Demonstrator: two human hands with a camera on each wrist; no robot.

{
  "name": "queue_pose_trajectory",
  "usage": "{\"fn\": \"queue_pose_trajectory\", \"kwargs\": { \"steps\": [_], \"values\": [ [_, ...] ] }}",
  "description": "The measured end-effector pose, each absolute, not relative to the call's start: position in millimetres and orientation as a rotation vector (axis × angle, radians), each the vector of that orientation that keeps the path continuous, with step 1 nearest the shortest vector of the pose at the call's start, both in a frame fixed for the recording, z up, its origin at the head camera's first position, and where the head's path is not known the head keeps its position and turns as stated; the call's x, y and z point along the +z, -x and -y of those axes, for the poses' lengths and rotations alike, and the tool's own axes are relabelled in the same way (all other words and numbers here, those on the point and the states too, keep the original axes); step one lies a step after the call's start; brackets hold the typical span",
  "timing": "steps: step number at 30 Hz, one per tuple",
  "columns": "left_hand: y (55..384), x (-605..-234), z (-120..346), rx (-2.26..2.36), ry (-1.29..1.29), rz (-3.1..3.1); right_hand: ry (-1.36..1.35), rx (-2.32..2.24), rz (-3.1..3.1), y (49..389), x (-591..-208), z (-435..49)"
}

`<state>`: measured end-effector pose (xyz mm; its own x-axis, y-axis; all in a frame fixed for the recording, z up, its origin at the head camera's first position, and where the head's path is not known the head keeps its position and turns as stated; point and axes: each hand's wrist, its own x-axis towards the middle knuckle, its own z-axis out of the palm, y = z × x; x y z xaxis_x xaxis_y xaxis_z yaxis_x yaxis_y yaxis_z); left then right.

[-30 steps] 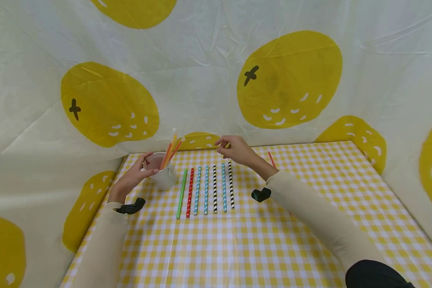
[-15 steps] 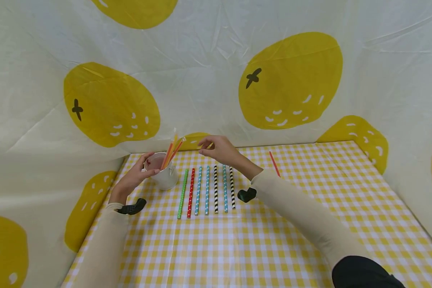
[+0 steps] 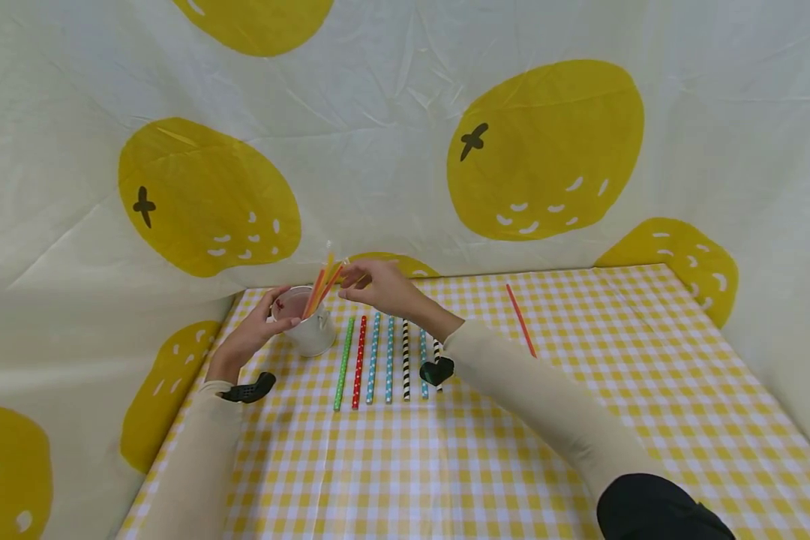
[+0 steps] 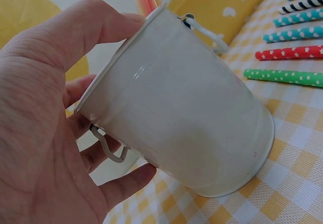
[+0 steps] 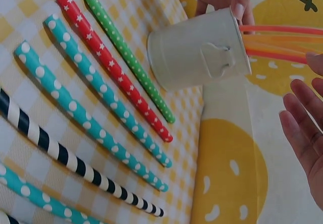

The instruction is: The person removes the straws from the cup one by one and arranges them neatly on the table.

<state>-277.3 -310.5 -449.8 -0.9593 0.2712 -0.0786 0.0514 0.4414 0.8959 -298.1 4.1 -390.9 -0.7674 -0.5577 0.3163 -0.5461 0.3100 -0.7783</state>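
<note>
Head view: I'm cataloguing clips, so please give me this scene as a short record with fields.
Left hand: left hand grips the bucket at its rim and side
Right hand: right hand is at the bucket straws; contact unclear
Bucket: white, handles on its sides, red and orange straws sticking out
Row: seven straws, apart; from left green, red, blue, blue, striped, blue, striped
Lone straw: red straw, right of the row
Cloth: yellow-and-white checked cloth

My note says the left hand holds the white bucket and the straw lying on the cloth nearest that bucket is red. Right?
Only the color is wrong: the straw on the cloth nearest the bucket is green, as the left wrist view shows. The left hand does hold it.
</note>
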Motion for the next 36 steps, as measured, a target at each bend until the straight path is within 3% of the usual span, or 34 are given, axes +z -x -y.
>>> {"fn": "queue_pose_trajectory", "kwargs": {
  "steps": [18,36],
  "values": [
    [273.1,-445.9,308.2,1.536,-0.283,-2.466,1.024,-1.423,-2.558,294.8,-400.2,27.4],
    [275.1,-444.7,307.5,1.522,-0.302,-2.48,1.046,-1.536,-2.549,291.2,-392.9,17.3]
  ]
}}
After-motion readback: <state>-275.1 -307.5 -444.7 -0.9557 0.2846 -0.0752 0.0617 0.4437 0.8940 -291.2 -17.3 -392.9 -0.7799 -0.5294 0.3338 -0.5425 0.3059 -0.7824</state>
